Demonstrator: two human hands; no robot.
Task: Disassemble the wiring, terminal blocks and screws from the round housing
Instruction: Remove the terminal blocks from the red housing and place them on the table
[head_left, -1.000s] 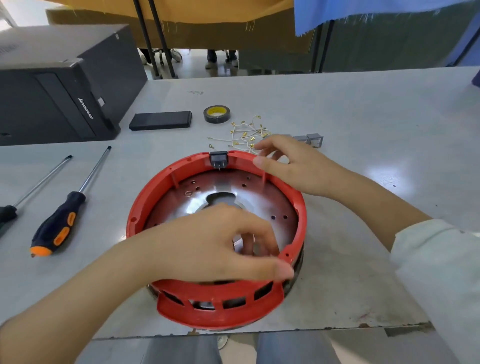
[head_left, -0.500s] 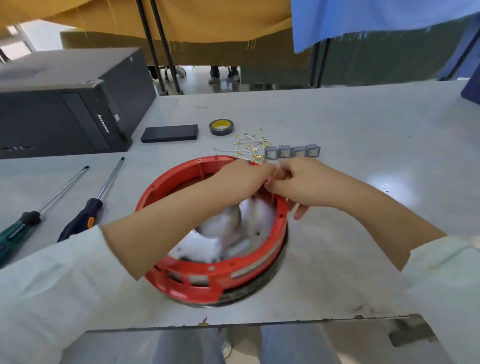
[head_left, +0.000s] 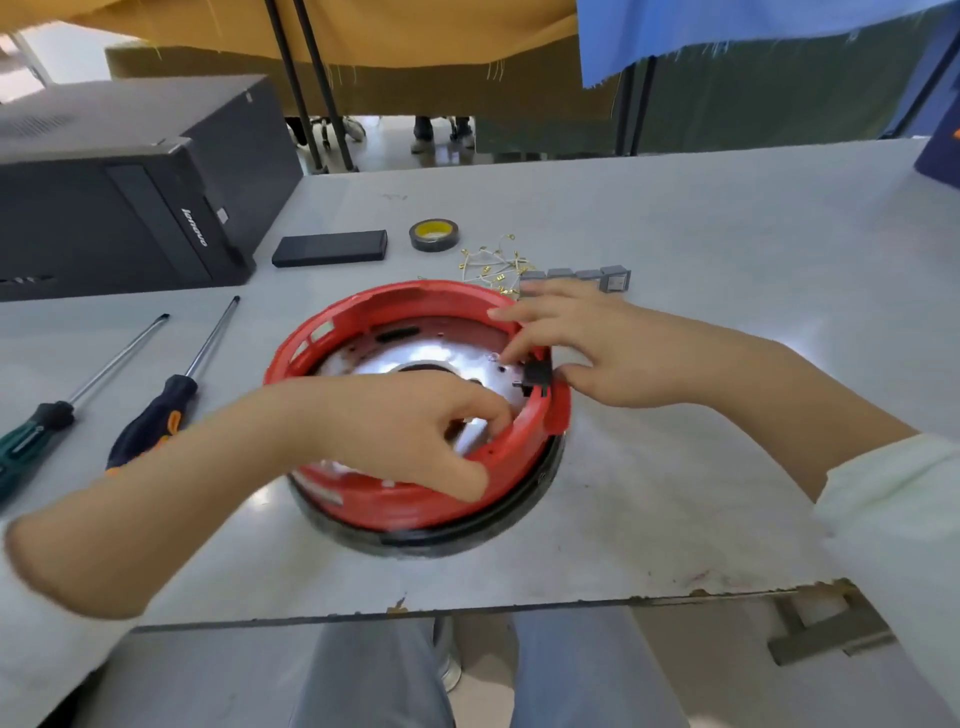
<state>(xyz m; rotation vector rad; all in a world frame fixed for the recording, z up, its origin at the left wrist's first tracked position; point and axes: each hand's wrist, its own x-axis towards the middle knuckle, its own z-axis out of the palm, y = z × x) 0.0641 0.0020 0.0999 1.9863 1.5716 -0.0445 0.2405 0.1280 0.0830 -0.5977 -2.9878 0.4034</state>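
From the head view we see the red housing (head_left: 415, 415) near the tabletop's (head_left: 675, 234) front edge, our left hand (head_left: 410, 431) curled over its stiff, light-looking rim, our right hand (head_left: 597, 353) pinching the small black block (head_left: 537, 376) on its right wall, best gripped by its sides.

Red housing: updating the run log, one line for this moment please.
left hand grips red housing rim | right hand pinches black connector | terminal blocks on table

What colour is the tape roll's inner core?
Yellow, inside the dark tape roll; head view shows it.
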